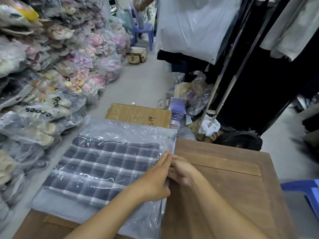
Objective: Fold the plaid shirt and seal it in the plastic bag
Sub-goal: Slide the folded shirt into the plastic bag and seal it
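The folded dark plaid shirt (103, 168) lies inside a clear plastic bag (120, 130) that rests on the left part of a wooden table (233, 187) and overhangs its left edge. My left hand (155, 180) lies flat on the bag's right edge, fingers stretched along it. My right hand (181, 171) meets it from the right, its fingers curled onto that same edge of the bag. The bag's right rim is partly hidden under both hands.
Bagged shoes and clothes are piled high along the left (43, 75). A cardboard box (138, 114) sits on the floor beyond the bag. Clutter and a metal rack (224, 83) stand at the right, with a blue plastic stool (305, 192) by the table.
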A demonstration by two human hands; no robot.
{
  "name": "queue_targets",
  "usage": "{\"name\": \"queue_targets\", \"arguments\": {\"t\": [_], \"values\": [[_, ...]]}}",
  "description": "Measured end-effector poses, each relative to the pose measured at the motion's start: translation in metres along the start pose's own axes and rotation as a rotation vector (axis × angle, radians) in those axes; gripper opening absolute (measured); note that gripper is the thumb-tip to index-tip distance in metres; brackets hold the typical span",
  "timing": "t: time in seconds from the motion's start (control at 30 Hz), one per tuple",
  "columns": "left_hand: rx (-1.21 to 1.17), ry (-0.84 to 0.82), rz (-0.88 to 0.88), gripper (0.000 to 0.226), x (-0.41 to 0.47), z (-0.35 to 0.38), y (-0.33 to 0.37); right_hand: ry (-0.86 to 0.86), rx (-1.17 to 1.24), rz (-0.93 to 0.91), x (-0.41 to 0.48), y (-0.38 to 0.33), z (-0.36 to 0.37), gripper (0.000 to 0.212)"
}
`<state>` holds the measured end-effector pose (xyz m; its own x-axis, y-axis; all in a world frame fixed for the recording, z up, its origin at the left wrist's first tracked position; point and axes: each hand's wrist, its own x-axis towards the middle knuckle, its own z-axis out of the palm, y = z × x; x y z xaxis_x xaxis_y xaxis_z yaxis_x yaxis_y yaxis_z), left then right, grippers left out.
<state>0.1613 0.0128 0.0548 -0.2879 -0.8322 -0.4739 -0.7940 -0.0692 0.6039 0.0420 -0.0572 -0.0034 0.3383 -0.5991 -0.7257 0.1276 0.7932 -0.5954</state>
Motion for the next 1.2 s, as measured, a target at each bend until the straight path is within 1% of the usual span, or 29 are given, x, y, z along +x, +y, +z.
{"name": "queue_targets", "arguments": {"t": [0.03, 0.1, 0.17, 0.23, 0.3, 0.33, 0.4, 0.47, 0.53, 0.63, 0.7, 0.8, 0.87, 0.97, 1.07, 1.13, 1.2], "values": [[0.002, -0.011, 0.005, 0.101, 0.000, 0.001, 0.000, 0.043, -0.068, -0.037, 0.000, -0.006, -0.008, 0.012], [0.027, -0.045, 0.021, 0.102, 0.001, 0.006, 0.000, 0.198, -0.145, -0.117, 0.001, -0.018, -0.024, 0.011], [0.063, -0.101, 0.043, 0.103, 0.005, 0.014, 0.000, 0.339, -0.173, -0.208, 0.007, -0.026, -0.036, 0.021], [0.082, -0.171, 0.044, 0.102, 0.009, 0.020, 0.002, 0.400, -0.204, -0.264, 0.014, -0.030, -0.041, 0.027], [0.085, -0.190, 0.038, 0.096, 0.015, 0.021, 0.005, 0.414, -0.206, -0.283, 0.020, -0.033, -0.041, 0.026], [0.098, -0.160, 0.040, 0.089, 0.020, 0.019, 0.006, 0.422, -0.209, -0.283, 0.024, -0.033, -0.041, 0.023], [0.136, -0.011, 0.051, 0.067, 0.034, 0.011, 0.007, 0.441, -0.209, -0.268, 0.028, -0.036, -0.040, 0.018], [0.146, 0.150, 0.044, 0.047, 0.054, -0.005, 0.006, 0.441, -0.227, -0.263, 0.031, -0.038, -0.040, 0.017], [0.147, 0.256, 0.021, 0.039, 0.077, -0.021, 0.004, 0.428, -0.250, -0.264, 0.032, -0.043, -0.039, 0.019], [0.179, 0.333, 0.020, 0.034, 0.114, -0.041, 0.001, 0.422, -0.256, -0.272, 0.037, -0.049, -0.039, 0.026], [0.234, 0.336, 0.025, 0.036, 0.136, -0.049, 0.001, 0.422, -0.247, -0.284, 0.041, -0.051, -0.040, 0.026], [0.261, 0.239, 0.006, 0.036, 0.164, -0.054, 0.001, 0.426, -0.222, -0.325, 0.046, -0.052, -0.040, 0.025], [0.216, 0.173, -0.017, 0.029, 0.176, -0.056, -0.001, 0.431, -0.232, -0.346, 0.050, -0.052, -0.040, 0.026], [0.080, 0.130, -0.016, 0.022, 0.183, -0.062, -0.001, 0.434, -0.265, -0.366, 0.051, -0.051, -0.041, 0.029], [0.072, 0.099, 0.010, 0.021, 0.184, -0.067, -0.002, 0.427, -0.290, -0.386, 0.050, -0.049, -0.042, 0.027], [0.101, 0.113, 0.009, 0.020, 0.184, -0.066, -0.002, 0.419, -0.290, -0.401, 0.048, -0.048, -0.041, 0.025], [0.140, 0.167, -0.018, 0.024, 0.185, -0.063, 0.000, 0.409, -0.309, -0.408, 0.045, -0.045, -0.040, 0.024]]}}
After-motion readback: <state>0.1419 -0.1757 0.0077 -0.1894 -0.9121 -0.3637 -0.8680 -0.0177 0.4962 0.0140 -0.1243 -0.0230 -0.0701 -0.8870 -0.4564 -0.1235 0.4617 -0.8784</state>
